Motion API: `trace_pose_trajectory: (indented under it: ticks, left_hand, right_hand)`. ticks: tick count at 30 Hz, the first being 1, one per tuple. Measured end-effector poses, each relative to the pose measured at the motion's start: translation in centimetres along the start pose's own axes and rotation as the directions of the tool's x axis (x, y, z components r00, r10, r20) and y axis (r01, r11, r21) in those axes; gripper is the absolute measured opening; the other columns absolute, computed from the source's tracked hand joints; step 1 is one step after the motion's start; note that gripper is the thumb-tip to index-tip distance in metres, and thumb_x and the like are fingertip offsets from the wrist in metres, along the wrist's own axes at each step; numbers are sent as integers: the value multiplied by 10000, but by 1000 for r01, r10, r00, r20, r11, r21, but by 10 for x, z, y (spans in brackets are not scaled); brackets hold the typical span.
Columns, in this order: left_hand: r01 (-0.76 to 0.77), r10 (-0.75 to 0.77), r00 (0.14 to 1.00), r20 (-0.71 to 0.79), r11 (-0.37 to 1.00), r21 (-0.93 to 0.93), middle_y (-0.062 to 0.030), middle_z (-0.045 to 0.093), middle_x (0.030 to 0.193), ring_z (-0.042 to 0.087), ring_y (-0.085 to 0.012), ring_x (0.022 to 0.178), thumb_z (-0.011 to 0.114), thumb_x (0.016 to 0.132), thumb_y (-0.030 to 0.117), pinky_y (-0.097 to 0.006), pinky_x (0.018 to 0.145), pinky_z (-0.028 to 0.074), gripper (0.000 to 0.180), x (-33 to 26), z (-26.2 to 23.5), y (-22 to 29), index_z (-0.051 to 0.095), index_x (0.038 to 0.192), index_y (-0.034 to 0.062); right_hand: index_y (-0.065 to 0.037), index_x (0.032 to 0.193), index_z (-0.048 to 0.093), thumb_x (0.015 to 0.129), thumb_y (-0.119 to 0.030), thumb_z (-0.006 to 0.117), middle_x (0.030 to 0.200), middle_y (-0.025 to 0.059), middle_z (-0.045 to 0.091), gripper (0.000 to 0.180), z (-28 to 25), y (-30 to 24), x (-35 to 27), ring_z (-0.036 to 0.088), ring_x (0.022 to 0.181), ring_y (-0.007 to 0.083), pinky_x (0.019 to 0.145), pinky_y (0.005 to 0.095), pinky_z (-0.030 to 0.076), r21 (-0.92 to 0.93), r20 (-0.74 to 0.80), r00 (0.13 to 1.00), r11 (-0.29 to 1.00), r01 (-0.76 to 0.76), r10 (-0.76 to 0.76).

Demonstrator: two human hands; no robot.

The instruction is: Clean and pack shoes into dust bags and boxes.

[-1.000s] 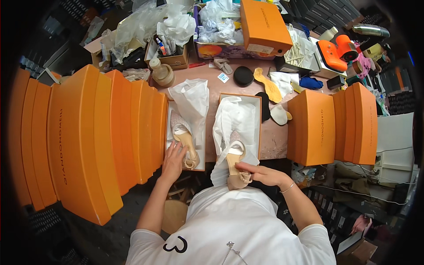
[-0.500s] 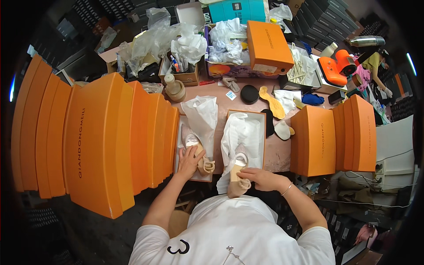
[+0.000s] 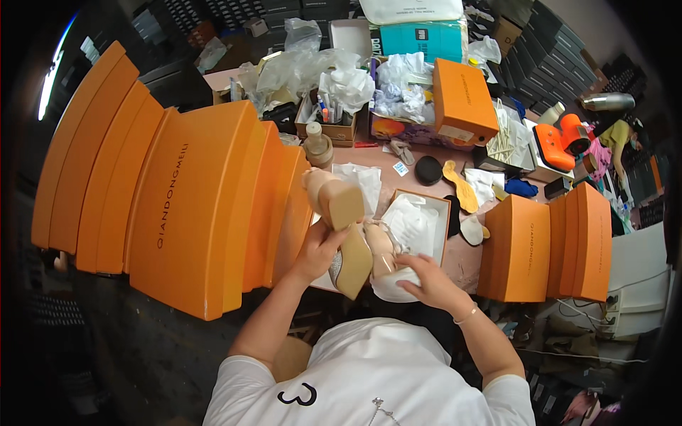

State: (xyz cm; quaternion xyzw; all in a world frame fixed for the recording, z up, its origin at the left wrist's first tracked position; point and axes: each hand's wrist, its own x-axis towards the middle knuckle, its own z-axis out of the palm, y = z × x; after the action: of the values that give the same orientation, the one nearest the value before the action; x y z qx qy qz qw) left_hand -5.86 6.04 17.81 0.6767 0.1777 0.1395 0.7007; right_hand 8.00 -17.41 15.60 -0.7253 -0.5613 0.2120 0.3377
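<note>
A high-heeled shoe (image 3: 352, 266) is raised in my left hand (image 3: 320, 252), whose fingers are closed around its middle. Its tan sole faces up, the block heel points away from me, and a glittery patch shows along its side. Just to the right, a second beige shoe (image 3: 382, 248) is in my right hand (image 3: 432, 284), with thumb and fingers at its near end beside something rounded and white (image 3: 396, 287). Beyond the shoes lies an open orange-rimmed shoebox (image 3: 447, 238) with white tissue paper (image 3: 412, 220) inside. The other open box is mostly hidden behind the left shoe.
Tall orange shoeboxes (image 3: 185, 213) crowd the left side, and more orange boxes (image 3: 511, 248) stand at right. Toward the back are a pump bottle (image 3: 317, 145), a black round tin (image 3: 428, 170), yellow insole (image 3: 460, 186) and paper-filled box (image 3: 401, 128). A person (image 3: 616, 153) is at far right.
Both shoes have been lifted out of their boxes and brought close together. The left one is turned sole up. The view has shifted, so the table appears farther right.
</note>
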Motion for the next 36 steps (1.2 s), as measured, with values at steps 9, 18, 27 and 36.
trace_pose_trajectory:
  ticks: [9,18,27,36]
  left_hand:
    - [294,-357,934,21,732,-615,-110,628,993,623,-189,878,449,940,261,-335,792,532,389,7,16,-62,512,1222,0]
    - [279,-370,929,14,676,-682,-142,628,967,630,-224,899,421,956,211,-360,807,531,327,-1,19,-64,476,1198,-1]
    - [217,-300,953,-54,793,-569,-136,615,945,640,-264,929,430,955,221,-389,800,539,379,-12,17,-54,435,1247,-20]
    - [184,-206,978,25,807,-560,-123,606,958,646,-249,908,431,964,198,-380,781,550,341,-5,34,-27,456,1240,0]
  right_hand:
    - [-69,1118,558,712,-236,769,1046,104,607,488,70,57,17,554,1014,291,854,445,394,-235,-123,982,957,-171,145]
    - [-133,1266,523,636,-355,812,1043,97,580,728,79,79,42,524,1059,284,916,492,361,-299,20,992,948,-110,122]
    - [-70,1220,531,674,-281,750,984,145,558,625,63,93,19,532,982,325,871,423,397,-126,-207,978,992,-10,-16]
    - [21,1218,520,742,-257,681,1048,234,548,574,13,84,53,559,984,386,858,421,458,187,-557,744,929,-319,368]
